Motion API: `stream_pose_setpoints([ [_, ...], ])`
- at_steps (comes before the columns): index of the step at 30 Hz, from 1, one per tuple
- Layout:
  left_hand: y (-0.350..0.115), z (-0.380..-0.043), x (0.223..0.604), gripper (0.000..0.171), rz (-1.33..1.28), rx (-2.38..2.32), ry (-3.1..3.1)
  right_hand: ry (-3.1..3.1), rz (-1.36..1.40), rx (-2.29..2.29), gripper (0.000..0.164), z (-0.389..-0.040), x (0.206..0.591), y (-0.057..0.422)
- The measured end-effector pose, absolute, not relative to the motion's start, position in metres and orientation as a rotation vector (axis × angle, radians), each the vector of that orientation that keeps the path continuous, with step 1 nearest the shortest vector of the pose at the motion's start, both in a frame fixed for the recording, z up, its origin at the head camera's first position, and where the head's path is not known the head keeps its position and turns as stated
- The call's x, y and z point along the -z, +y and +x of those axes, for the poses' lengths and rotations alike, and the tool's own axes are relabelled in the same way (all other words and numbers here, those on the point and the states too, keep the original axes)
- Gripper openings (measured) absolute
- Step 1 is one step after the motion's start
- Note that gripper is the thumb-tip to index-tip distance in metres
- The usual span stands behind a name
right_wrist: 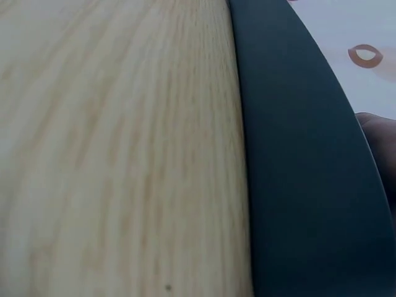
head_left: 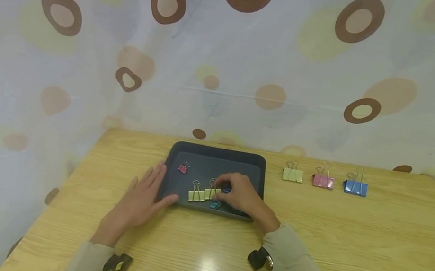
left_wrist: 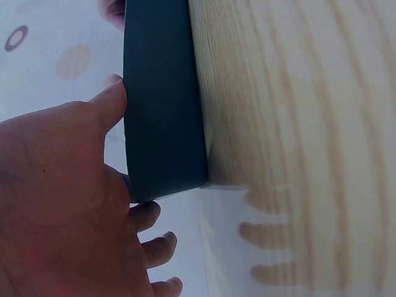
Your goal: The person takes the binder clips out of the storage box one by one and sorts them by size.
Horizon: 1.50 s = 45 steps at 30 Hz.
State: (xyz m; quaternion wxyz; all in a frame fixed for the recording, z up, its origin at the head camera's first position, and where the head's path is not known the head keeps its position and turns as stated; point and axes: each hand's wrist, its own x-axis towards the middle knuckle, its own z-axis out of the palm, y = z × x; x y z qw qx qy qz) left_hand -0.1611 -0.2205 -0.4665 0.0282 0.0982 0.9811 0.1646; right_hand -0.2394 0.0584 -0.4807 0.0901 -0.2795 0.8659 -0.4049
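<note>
A dark grey tray (head_left: 219, 152) stands on the table, with small binder clips inside. My left hand (head_left: 140, 197) lies along its left side, fingers straight and the thumb over the front rim; in the left wrist view the hand (left_wrist: 62, 185) touches the tray wall (left_wrist: 164, 99). With thumb and forefinger, my right hand (head_left: 239, 194) pinches the right end of a yellow binder clip (head_left: 209, 193). Another yellow binder clip (head_left: 196, 196) sits right beside it. A teal clip (head_left: 215, 205) lies in front, and a dark blue clip (head_left: 226, 190) is partly hidden beneath the right hand.
A small pink clip (head_left: 183, 168) lies toward the tray's back left. On the table to the right stand larger binder clips in a row: yellow (head_left: 293, 175), pink (head_left: 323, 181) and blue (head_left: 355, 188). A patterned curtain (head_left: 238, 115) hangs behind the table (head_left: 162, 260).
</note>
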Motion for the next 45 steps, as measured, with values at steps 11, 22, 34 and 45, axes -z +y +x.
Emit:
stream_pose_setpoints([
  [11, -0.220, -0.161, 0.468, 0.094, 0.288, -0.504, 3.019, 2.640, -0.862, 1.336, 0.011, -0.242, 0.481, 0.061],
  [22, -0.218, -0.163, 0.467, 0.095, 0.299, -0.512, 3.019, 2.606, -0.834, 1.625, 0.013, -0.232, 0.472, 0.076],
  [34, -0.217, -0.164, 0.467, 0.094, 0.296, -0.505, 3.022, 2.568, -0.715, 1.749, 0.017, -0.216, 0.461, 0.107],
  [45, -0.218, -0.167, 0.465, 0.093, 0.306, -0.507, 3.018, 2.628, -0.499, 1.817, 0.020, -0.202, 0.467, 0.147],
])
